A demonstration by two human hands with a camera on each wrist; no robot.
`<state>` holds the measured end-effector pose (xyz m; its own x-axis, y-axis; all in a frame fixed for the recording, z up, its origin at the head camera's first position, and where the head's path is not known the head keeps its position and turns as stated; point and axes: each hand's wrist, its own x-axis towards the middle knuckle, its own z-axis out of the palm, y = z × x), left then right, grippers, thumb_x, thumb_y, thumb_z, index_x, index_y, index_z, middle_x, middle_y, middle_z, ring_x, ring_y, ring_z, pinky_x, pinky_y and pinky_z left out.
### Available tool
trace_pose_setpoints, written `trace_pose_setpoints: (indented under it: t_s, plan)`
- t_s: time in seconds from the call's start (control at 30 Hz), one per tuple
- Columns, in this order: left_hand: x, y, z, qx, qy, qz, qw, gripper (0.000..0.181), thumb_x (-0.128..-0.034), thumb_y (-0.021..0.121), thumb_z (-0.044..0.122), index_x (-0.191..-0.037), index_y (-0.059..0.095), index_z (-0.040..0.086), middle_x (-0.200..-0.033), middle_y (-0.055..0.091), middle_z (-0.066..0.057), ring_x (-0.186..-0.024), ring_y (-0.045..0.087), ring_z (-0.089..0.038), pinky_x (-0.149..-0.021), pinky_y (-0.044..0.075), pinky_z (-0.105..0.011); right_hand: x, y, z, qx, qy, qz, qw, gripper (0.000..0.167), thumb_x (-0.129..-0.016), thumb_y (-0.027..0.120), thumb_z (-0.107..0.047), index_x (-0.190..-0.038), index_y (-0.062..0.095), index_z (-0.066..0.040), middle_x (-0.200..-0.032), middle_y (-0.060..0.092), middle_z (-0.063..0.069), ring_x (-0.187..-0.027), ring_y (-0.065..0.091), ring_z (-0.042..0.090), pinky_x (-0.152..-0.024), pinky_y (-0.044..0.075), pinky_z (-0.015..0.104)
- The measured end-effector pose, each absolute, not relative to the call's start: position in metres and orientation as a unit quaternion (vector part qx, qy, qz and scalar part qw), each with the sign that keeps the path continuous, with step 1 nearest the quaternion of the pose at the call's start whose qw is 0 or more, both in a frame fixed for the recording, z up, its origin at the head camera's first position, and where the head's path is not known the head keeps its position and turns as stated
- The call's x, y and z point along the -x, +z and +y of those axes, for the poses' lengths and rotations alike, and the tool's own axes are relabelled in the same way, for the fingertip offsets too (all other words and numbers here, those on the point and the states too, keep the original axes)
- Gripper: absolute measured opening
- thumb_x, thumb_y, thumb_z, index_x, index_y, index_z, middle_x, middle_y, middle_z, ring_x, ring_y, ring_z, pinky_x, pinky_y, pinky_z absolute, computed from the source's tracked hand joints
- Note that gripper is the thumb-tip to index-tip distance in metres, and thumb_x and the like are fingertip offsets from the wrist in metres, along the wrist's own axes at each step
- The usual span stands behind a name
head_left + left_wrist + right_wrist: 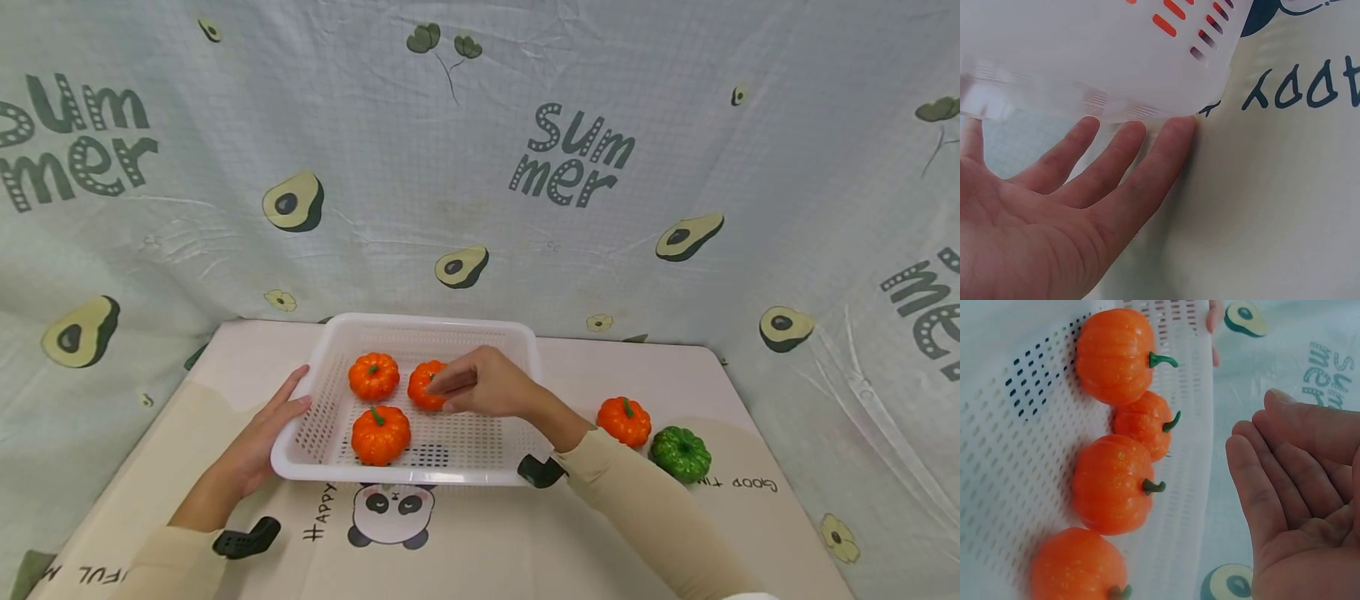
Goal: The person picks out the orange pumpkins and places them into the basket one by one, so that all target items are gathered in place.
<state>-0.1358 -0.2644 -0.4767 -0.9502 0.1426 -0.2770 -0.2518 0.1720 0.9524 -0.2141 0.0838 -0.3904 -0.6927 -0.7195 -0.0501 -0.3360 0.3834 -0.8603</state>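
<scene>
A white perforated plastic basket [397, 475] stands on the table with several small orange toy pumpkins inside. In the head view, one pumpkin [373, 377] lies at the back left, another [381, 435] in front of it, and a third [424, 386] is partly hidden by my right hand [491, 387]. The right wrist view shows this hand [1300, 494] above the basket, thumb near its fingers, holding nothing and apart from the pumpkins [1114, 484]. Along the basket's left side rests my left hand [253, 442]; its extended fingers [1147, 156] touch the outer wall [1085, 69].
Right of the basket, an orange pumpkin [624, 422] and a green pumpkin [680, 454] lie side by side on the printed tablecloth [480, 542], close to my right sleeve [637, 508]. A cloth sheet with avocado prints [450, 183] hangs behind the table and at its sides.
</scene>
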Motion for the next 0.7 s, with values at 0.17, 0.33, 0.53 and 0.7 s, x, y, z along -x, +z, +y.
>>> trace_pose_setpoints:
  t_s: [0.17, 0.33, 0.53, 0.7]
  plan:
    - [0.136, -0.477, -0.265, 0.036, 0.645, 0.748, 0.154, 0.071, -0.1104, 0.037, 0.050, -0.166, -0.007, 0.043, -0.176, 0.003, -0.018, -0.148, 0.031, -0.047, -0.096, 0.054, -0.036, 0.212, -0.389, 0.093, 0.331, -0.460, 0.799, 0.199, 0.029, -0.087, 0.078, 0.004, -0.117, 0.076, 0.004, -0.118, 0.076, 0.024, -0.112, 0.074, 0.039, -0.092, 0.061, 0.028]
    - [0.137, -0.476, -0.265, 0.031, 0.646, 0.748, 0.153, 0.071, -0.1105, 0.036, 0.051, -0.165, -0.008, 0.044, -0.176, 0.003, -0.018, -0.148, 0.030, -0.047, -0.094, 0.053, -0.033, 0.211, -0.388, 0.103, 0.319, -0.466, 0.802, 0.196, 0.029, -0.088, 0.078, 0.003, -0.117, 0.077, 0.004, -0.118, 0.076, 0.024, -0.106, 0.077, 0.029, -0.090, 0.061, 0.028]
    - [0.136, -0.475, -0.264, 0.028, 0.653, 0.741, 0.152, 0.070, -0.1110, 0.036, 0.048, -0.166, -0.009, 0.043, -0.176, 0.002, -0.018, -0.149, 0.029, -0.049, -0.094, 0.054, -0.033, 0.209, -0.389, 0.113, 0.305, -0.464, 0.809, 0.193, 0.026, -0.089, 0.077, 0.002, -0.115, 0.078, 0.000, -0.113, 0.079, 0.017, -0.100, 0.078, 0.022, -0.088, 0.062, 0.029]
    - [0.135, -0.476, -0.265, 0.025, 0.656, 0.739, 0.151, 0.070, -0.1110, 0.035, 0.049, -0.165, -0.008, 0.044, -0.176, 0.002, -0.017, -0.150, 0.028, -0.047, -0.096, 0.054, -0.035, 0.206, -0.389, 0.123, 0.301, -0.464, 0.811, 0.189, 0.027, -0.089, 0.077, 0.001, -0.116, 0.078, 0.001, -0.112, 0.079, 0.016, -0.101, 0.078, 0.026, -0.089, 0.062, 0.030]
